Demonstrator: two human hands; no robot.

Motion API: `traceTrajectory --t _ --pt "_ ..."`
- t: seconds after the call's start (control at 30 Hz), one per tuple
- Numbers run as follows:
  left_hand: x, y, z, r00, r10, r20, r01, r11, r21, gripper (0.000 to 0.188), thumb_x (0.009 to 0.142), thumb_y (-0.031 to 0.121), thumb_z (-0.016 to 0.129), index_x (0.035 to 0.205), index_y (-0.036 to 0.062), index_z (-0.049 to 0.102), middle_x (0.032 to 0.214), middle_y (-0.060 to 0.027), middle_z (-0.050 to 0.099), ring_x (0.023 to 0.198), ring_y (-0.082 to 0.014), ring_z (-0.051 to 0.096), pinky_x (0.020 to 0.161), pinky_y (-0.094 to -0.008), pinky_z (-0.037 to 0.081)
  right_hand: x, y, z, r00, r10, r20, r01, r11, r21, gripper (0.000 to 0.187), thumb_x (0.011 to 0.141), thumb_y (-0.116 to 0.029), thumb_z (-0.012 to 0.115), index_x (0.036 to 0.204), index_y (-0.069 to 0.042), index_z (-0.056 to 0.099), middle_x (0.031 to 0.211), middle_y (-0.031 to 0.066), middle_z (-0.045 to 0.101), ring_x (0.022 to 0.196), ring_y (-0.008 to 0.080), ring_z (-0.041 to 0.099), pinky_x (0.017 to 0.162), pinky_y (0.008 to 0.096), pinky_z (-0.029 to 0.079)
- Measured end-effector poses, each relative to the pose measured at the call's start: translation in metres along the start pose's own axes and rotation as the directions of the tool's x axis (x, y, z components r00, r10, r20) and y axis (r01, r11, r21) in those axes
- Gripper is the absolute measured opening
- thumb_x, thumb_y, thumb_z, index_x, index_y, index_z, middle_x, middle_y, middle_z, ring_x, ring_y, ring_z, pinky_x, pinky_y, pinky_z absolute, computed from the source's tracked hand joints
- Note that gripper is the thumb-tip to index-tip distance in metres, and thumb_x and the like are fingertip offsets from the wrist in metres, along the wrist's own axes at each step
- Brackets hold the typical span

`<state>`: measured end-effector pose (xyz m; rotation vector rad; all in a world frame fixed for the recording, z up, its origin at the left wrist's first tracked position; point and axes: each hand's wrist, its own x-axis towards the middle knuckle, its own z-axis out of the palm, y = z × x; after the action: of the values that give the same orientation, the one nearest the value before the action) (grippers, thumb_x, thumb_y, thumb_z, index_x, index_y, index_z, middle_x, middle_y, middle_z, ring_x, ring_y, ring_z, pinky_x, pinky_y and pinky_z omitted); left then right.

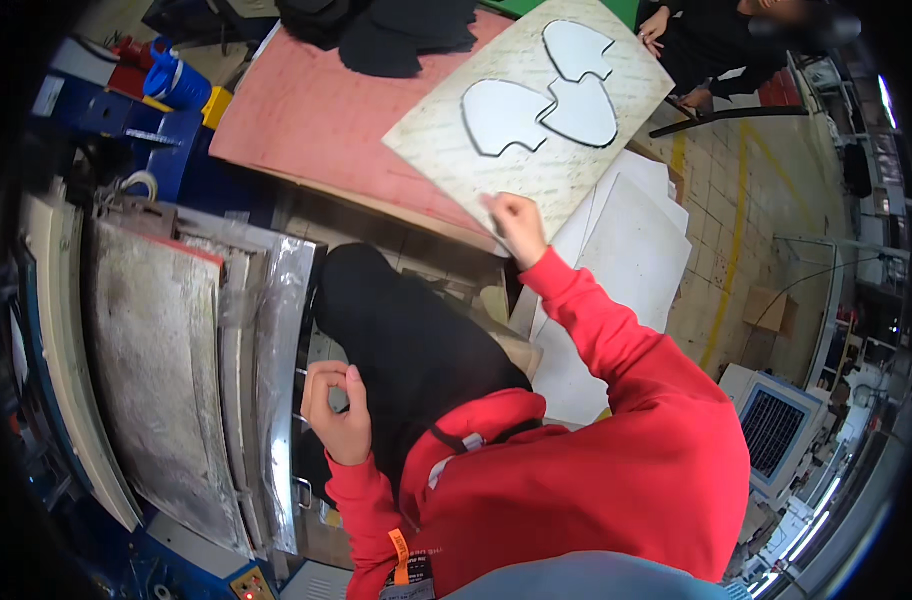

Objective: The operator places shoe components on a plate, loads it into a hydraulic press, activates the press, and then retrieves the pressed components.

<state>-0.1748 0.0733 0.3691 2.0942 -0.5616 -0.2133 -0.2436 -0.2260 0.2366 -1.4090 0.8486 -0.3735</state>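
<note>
My right hand (517, 226) is over the near corner of a pale, marked board (431, 140) lying on the work table. Its fingers are curled in, their tips blurred, and anything in them cannot be made out. On the board are three white curved panels with dark edges: a left panel (501, 117), a right panel (582, 112) and a far panel (578, 50). My left hand (338, 412) hangs over my lap beside the metal plates, fingers loosely bent, thumb apart, nothing visible in it.
Dark cut pieces (401, 35) lie piled on the reddish table top (316, 110). Large metal plates (156, 360) stand at my left. White sheets (626, 260) are stacked right of the table. Another person's hand (656, 30) is by the board's far corner. A blue jug (179, 82) stands far left.
</note>
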Motion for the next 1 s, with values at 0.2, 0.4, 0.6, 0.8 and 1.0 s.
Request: traceTrajectory --t 0.2,0.4,0.6,0.8,1.0 --pt "0.064 -0.041 0.068 0.981 -0.085 0.176 0.103 0.99 -0.099 0.008 0.085 0.004 0.061 0.084 0.0017 0.054 0.08 -0.0051 0.054 0.072 -0.0137 0.053 0.066 -0.0247 0.043 0.06 0.137 -0.167 0.821 0.331 -0.465 -0.318 0.942 0.108 0.028 0.086 -0.036 0.063 0.081 -0.009 0.055 0.065 -0.0003 0.051 0.052 0.0101 0.049 0.043 0.0264 0.04" --pt "0.13 -0.107 0.149 0.925 0.16 0.345 -0.235 0.953 0.19 0.038 0.078 0.007 0.065 0.114 0.0041 0.053 0.112 -0.0165 0.049 0.106 -0.0364 0.05 0.089 -0.041 0.043 0.097 0.205 -0.229 0.601 0.517 -0.609 -0.517 0.833 0.197 0.042 0.084 -0.038 0.062 0.111 -0.007 0.053 0.083 0.0062 0.059 0.061 0.0172 0.058 0.051 0.0349 0.049" --pt "0.189 -0.179 0.203 0.926 -0.031 0.376 -0.129 0.911 0.392 0.048 0.077 0.014 0.067 0.121 0.0043 0.05 0.125 -0.0206 0.045 0.115 -0.0398 0.045 0.097 -0.0446 0.04 0.116 0.221 -0.227 0.664 0.536 -0.521 -0.437 0.844 0.311 0.033 0.086 -0.026 0.06 0.112 -0.008 0.053 0.092 0.0067 0.062 0.076 0.0216 0.062 0.061 0.0372 0.053" --pt "0.209 -0.2 0.228 0.937 -0.12 0.327 0.002 0.941 0.338 0.057 0.074 0.015 0.067 0.126 0.0029 0.047 0.135 -0.0246 0.038 0.124 -0.0406 0.038 0.104 -0.0442 0.034 0.094 0.21 -0.231 0.75 0.468 -0.468 -0.273 0.862 0.426 0.036 0.089 -0.019 0.061 0.12 -0.007 0.048 0.101 0.0069 0.063 0.079 0.0198 0.063 0.063 0.0358 0.053" --pt "0.202 -0.185 0.24 0.966 -0.038 0.256 -0.082 0.893 0.443 0.059 0.075 0.015 0.064 0.129 0.0034 0.045 0.133 -0.0246 0.039 0.123 -0.0435 0.037 0.103 -0.0484 0.034 0.072 0.214 -0.248 0.779 0.512 -0.362 -0.286 0.803 0.522 0.039 0.09 -0.018 0.06 0.125 -0.009 0.045 0.107 0.0074 0.061 0.089 0.0213 0.063 0.072 0.0385 0.054"
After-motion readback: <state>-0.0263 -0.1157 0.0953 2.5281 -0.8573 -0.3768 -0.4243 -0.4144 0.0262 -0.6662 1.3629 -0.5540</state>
